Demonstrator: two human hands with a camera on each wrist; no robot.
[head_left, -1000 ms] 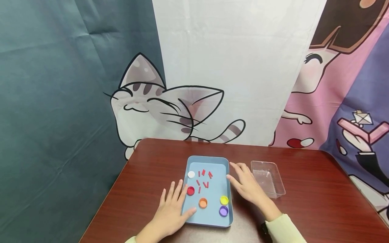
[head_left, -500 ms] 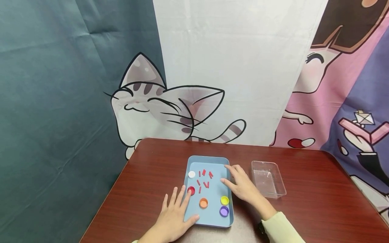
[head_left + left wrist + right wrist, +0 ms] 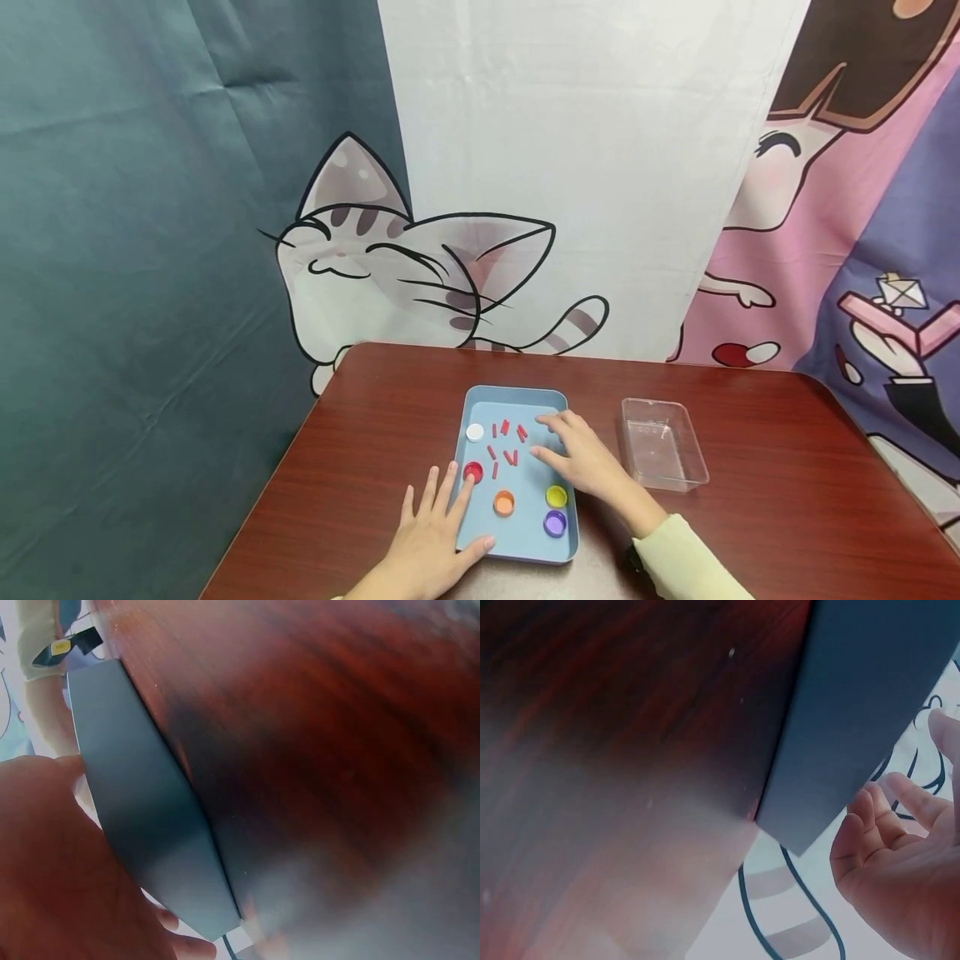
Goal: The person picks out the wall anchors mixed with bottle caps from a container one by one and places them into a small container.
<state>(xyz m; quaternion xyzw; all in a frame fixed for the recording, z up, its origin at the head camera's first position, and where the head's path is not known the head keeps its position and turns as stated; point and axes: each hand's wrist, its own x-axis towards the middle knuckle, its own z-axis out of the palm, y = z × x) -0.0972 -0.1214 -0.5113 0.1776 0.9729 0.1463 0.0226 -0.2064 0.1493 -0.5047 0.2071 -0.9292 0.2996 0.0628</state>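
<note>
A printed cloth with a big smiling cat (image 3: pixel 337 242) hangs behind the brown bench (image 3: pixel 405 408), and from where I stand a blue tray (image 3: pixel 525 542) lies near its middle. The person's right grip (image 3: pixel 581 458) has just come in over the tray's right side, thumb and forefinger apart, with nothing between them that I can see. Its fingertips now point at the red sticks (image 3: pixel 515 457), scattered in the tray just left of it; I'd judge that puts them within easy reach, though none is picked up.

The left grip (image 3: pixel 431 533) has shifted slightly inward, fingers spread wide and empty, its forefinger at the red cap (image 3: pixel 473 468); whether they touch, I can't tell. Beyond that finger sits a white cap (image 3: pixel 474 432); between the grips, an orange one. Yellow and purple caps lie below the right grip, a clear box (image 3: pixel 663 446) to its right.
</note>
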